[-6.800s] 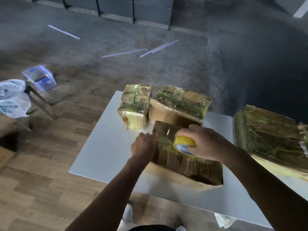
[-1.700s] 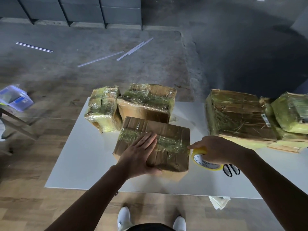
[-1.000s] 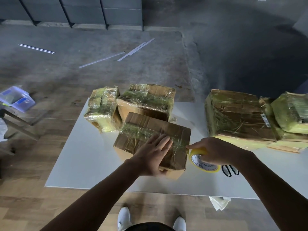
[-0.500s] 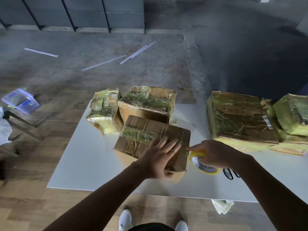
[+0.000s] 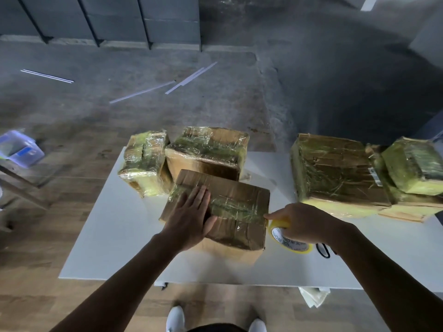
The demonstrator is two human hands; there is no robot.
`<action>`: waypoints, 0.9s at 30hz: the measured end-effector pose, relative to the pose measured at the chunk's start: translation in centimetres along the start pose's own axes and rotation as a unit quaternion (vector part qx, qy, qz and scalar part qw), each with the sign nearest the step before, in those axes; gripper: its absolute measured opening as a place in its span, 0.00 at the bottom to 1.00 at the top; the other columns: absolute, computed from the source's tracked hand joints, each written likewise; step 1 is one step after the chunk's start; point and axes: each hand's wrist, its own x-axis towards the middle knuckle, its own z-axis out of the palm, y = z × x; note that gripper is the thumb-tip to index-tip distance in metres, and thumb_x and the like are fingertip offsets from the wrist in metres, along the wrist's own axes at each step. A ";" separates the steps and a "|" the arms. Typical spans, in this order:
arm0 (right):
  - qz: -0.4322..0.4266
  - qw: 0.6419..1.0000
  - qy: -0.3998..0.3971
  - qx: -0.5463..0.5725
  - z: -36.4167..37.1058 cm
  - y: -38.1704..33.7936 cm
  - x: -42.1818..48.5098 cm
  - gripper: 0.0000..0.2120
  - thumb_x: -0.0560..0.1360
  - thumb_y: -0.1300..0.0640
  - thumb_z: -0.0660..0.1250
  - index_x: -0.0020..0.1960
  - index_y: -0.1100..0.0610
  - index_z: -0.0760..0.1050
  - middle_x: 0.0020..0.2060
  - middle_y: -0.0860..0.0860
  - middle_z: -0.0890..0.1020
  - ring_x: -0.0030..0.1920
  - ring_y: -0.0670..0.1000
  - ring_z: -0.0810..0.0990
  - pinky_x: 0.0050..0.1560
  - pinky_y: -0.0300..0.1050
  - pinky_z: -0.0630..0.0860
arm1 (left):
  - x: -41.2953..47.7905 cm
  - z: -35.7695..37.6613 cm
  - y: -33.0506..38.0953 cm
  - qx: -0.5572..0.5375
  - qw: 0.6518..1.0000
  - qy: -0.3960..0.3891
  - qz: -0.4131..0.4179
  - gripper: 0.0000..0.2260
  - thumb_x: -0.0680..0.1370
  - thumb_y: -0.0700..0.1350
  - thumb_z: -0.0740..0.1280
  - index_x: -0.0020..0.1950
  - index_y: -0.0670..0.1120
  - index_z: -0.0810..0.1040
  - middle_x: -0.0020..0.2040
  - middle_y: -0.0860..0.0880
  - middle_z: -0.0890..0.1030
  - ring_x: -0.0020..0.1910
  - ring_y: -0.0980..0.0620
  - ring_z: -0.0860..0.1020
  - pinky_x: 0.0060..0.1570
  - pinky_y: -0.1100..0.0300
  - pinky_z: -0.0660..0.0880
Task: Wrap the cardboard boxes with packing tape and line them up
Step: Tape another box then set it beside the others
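The white worktop (image 5: pixel 115 224) fills the lower centre of the frame. Finished boxes are set along its far edge. The right-hand boxes (image 5: pixel 335 171) are stacked at the right of the frame, and the rear boxes (image 5: pixel 208 149) stand side by side at upper centre.

The centre box (image 5: pixel 239 233) lies just in front of the rear boxes, turned slightly askew. Its long axis runs from left to right. A tape band (image 5: pixel 239 208) is laid across its top along that axis.

The left hand (image 5: pixel 189 216) is pressed flat on the left part of the top, with the fingers (image 5: pixel 201 195) straight. The right hand (image 5: pixel 304 224) is curled round the tape roll (image 5: pixel 290 243), which is held at the box's right edge, where the band ends.

The box lies left of the roll, so the right hand is the nearer to the unwrapped right face. The next pass is judged to run down that face.

Scissors (image 5: pixel 323 250) lie partly hidden behind the right wrist.
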 end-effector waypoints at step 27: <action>-0.039 0.962 0.188 0.196 3.2 2.7 0.2 0.28 0.67 0.59 0.71 0.63 0.39 0.69 0.54 0.44 0.74 0.50 0.47 0.76 0.47 0.40 0.75 | 2.4 -1.8 10.5 0.099 0.980 -0.001 0.176 0.35 0.61 0.59 0.74 0.65 0.48 0.74 0.54 0.40 0.78 0.49 0.40 0.78 0.43 0.47 0.78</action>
